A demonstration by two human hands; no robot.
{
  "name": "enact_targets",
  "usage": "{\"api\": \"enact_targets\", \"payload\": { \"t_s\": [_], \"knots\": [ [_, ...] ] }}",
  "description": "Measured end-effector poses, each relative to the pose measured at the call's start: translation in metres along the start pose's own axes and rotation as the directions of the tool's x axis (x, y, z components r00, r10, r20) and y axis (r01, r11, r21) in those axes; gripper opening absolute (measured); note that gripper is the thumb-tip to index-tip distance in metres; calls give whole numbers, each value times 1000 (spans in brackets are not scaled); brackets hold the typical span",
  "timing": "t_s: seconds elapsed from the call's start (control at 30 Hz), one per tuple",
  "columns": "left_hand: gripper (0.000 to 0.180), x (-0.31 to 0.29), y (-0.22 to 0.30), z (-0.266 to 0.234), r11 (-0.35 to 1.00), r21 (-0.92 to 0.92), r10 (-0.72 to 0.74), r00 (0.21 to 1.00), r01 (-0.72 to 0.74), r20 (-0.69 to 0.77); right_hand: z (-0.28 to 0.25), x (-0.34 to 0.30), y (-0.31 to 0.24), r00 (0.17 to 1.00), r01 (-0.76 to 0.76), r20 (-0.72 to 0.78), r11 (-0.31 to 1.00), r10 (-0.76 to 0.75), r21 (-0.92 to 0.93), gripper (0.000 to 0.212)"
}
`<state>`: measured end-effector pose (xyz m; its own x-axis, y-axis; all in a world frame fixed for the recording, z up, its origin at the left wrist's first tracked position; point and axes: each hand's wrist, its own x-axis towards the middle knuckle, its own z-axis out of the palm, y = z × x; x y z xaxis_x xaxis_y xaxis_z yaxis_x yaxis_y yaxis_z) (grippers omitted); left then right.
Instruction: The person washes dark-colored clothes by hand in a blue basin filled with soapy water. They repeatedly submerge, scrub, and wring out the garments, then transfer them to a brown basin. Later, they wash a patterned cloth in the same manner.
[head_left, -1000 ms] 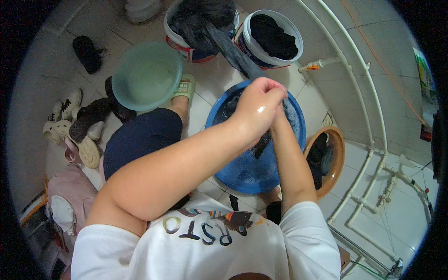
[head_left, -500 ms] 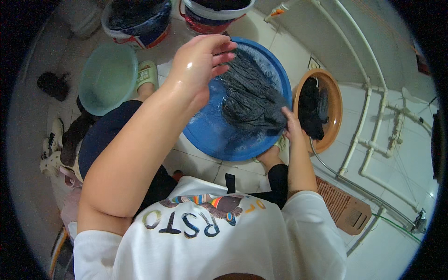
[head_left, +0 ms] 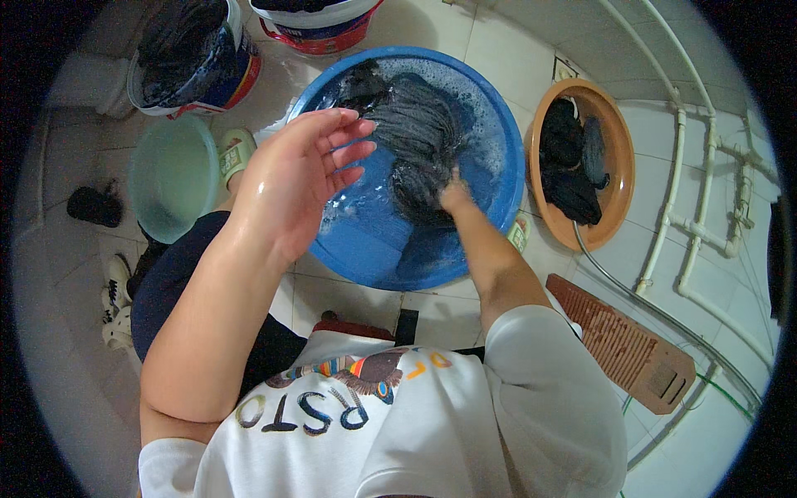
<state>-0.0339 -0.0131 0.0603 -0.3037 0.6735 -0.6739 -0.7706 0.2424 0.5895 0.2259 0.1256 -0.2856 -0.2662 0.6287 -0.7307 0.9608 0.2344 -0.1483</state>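
Observation:
A wet dark grey garment (head_left: pixel 419 124) lies bunched in soapy water inside a round blue basin (head_left: pixel 357 264). My right hand (head_left: pixel 454 195) grips its near right side, the fingertips partly hidden in the folds. Above the basin's left side I hold up my left hand (head_left: pixel 311 170), wet and empty, with its fingers apart and loosely curved. A darker piece of cloth (head_left: pixel 363 89) shows at the far left of the basin, beyond the left fingertips.
An orange basin (head_left: pixel 621 178) with dark clothes stands at the right, a ridged washboard (head_left: pixel 618 344) nearer me. Leftward are a pale green basin (head_left: pixel 176 178) and a bucket (head_left: pixel 237 79) of dark cloth; another bucket (head_left: pixel 320 33) is beyond. Pipes (head_left: pixel 679 170) run along the right wall.
My right hand has moved left from the basin's rim into its middle, with the garment drawn inward and bunched. The left hand has shifted left and nearer, still empty.

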Motion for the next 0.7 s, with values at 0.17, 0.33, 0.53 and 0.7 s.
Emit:
{"api": "enact_targets", "payload": {
  "t_s": [0.17,0.33,0.53,0.7],
  "knots": [
    [24,6,-1,3,999,-29,-34,999,35,41,11,36,50,914,-401,214,690,344,603,63],
    [21,-5,5,9,998,-56,-7,999,10,54,-52,-21,23,976,-213,167,459,139,863,54],
    [20,-16,14,5,993,-111,53,992,-40,118,-218,-185,-42,964,237,-214,146,-156,961,30],
    [20,-19,19,-1,986,-121,126,984,-111,129,-285,-301,-83,749,658,-639,86,-175,748,34]
  ]
}}
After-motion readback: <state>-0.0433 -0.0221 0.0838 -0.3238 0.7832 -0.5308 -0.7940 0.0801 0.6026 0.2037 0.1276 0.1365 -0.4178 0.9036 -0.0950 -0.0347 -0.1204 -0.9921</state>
